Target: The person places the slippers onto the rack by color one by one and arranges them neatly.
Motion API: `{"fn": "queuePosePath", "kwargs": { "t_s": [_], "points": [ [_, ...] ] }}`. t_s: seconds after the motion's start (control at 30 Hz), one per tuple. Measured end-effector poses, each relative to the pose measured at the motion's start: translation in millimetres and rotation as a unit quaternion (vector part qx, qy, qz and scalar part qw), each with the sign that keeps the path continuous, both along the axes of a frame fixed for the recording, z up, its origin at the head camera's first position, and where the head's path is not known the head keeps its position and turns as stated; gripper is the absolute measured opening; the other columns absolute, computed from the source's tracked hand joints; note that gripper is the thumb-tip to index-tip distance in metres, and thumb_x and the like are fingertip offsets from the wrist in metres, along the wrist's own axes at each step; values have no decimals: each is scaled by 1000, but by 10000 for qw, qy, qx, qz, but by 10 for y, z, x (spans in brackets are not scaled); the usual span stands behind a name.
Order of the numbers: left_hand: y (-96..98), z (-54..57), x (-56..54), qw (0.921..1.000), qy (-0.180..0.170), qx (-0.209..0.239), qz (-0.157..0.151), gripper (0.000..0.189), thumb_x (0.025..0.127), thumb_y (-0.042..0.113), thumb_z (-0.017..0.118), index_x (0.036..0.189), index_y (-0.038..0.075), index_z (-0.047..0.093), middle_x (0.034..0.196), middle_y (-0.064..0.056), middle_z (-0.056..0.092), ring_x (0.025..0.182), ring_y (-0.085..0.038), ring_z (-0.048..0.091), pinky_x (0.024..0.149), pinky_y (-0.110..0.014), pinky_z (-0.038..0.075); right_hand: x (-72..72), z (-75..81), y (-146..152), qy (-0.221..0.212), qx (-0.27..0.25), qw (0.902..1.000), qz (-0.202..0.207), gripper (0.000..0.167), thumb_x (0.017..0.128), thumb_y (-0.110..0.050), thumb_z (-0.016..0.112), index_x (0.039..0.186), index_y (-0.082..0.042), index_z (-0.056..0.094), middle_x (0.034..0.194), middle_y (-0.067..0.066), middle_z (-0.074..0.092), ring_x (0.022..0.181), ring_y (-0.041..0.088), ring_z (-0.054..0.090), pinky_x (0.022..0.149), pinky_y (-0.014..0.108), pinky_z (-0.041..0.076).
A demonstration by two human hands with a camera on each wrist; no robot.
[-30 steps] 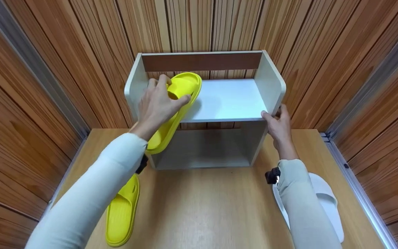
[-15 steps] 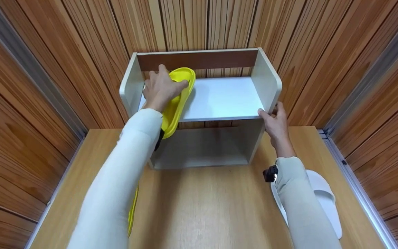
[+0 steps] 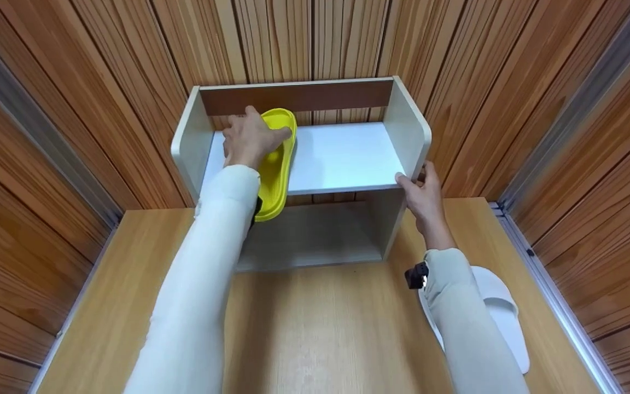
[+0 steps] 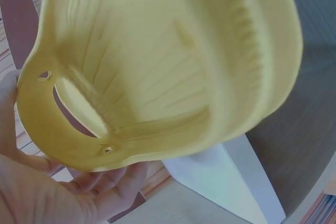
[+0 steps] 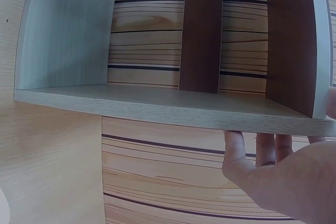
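Observation:
My left hand (image 3: 249, 139) grips a yellow slipper (image 3: 275, 183) over the left part of the white upper board (image 3: 342, 156) of a small two-tier shelf. One end of the slipper juts past the board's front edge in the head view. Up close in the left wrist view, the slipper (image 4: 147, 51) fills most of the picture, with the fingers (image 4: 123, 184) around its end. At the shelf's right side, my right hand (image 3: 427, 202) holds the side panel (image 3: 410, 128), thumb at the front edge. Fingers (image 5: 234, 153) of that hand show beside the panel in the right wrist view.
White slippers (image 3: 503, 323) lie on the wooden floor (image 3: 315, 328) at the right, partly behind the right sleeve. The lower compartment (image 3: 315, 235) sits under the upper board. Wood-panelled walls (image 3: 315, 38) stand behind and on both sides.
My left hand has carried the yellow slipper forward and left over the upper board, turning it straighter. The left sleeve now covers the other yellow slipper on the floor. My right hand keeps its hold.

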State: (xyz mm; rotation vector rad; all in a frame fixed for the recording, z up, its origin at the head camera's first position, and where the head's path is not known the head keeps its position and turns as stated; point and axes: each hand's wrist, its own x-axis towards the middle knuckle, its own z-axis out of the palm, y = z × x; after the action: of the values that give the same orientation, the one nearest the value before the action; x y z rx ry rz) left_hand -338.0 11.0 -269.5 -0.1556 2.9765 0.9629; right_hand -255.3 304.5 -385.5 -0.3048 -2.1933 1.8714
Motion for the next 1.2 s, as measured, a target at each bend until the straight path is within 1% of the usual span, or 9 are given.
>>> {"fn": "queuePosePath", "kwargs": {
  "t_s": [0.13,0.2,0.3,0.53,0.7,0.83,0.93,1.03,1.2],
  "points": [
    [34,-11,-9,10000,-64,-44,-60,80,92,50,66,152,10,33,133,-18,45,113,-33,48,97,-47,44,-5,8,14,-42,-58,10000,0,64,103,-20,58,157,-10,25,154,22,32,138,40,37,110,60,34],
    [52,-19,-18,9998,-120,-70,-114,78,92,49,65,152,9,34,132,-17,47,112,-32,48,97,-46,44,-8,7,21,-63,-82,9999,-6,63,103,-20,58,157,-11,26,154,21,32,137,39,37,110,59,34],
    [75,-28,-47,9998,-87,-118,-128,75,93,47,65,149,8,37,129,-17,49,112,-32,48,96,-45,45,-14,6,24,-55,-108,9999,2,63,103,-21,58,156,-11,27,153,21,33,136,38,38,110,59,35],
    [139,-78,-119,9980,7,-629,-87,77,93,51,63,150,7,38,138,-21,44,121,-38,44,97,-53,46,-5,7,8,-11,-165,9998,-65,63,102,-22,60,156,-11,28,151,20,35,134,38,38,110,60,34],
    [158,-131,-144,9955,133,-936,-46,77,93,55,61,149,8,39,139,-22,43,119,-38,44,93,-52,48,6,8,-11,-45,-82,9999,-76,65,102,-24,61,156,-12,27,151,18,35,134,36,39,111,57,35],
    [150,-158,-162,9935,234,-1115,-41,78,94,58,57,149,6,38,137,-23,44,117,-38,46,90,-51,49,-2,2,-14,23,-91,10000,-31,65,101,-23,60,156,-10,27,151,20,35,133,37,39,110,58,35],
    [144,-171,-173,9925,239,-1201,3,79,95,60,55,149,6,37,137,-24,44,117,-38,46,90,-50,49,-17,-8,-12,17,-149,9999,32,64,102,-21,59,156,-9,27,151,22,34,134,38,38,111,59,34],
    [149,-185,-179,9917,185,-1274,43,81,95,61,54,151,6,36,141,-24,42,119,-39,45,90,-50,49,-30,-20,-6,-104,-161,9998,50,65,102,-20,58,158,-11,24,154,21,32,136,38,37,111,58,34],
    [176,-213,-192,9897,104,-1426,-15,86,95,66,51,154,6,31,148,-25,37,125,-41,43,90,-51,50,-31,-23,15,-140,-101,9999,8,65,103,-19,57,158,-11,25,154,20,32,136,37,36,111,57,35]
  ]
}}
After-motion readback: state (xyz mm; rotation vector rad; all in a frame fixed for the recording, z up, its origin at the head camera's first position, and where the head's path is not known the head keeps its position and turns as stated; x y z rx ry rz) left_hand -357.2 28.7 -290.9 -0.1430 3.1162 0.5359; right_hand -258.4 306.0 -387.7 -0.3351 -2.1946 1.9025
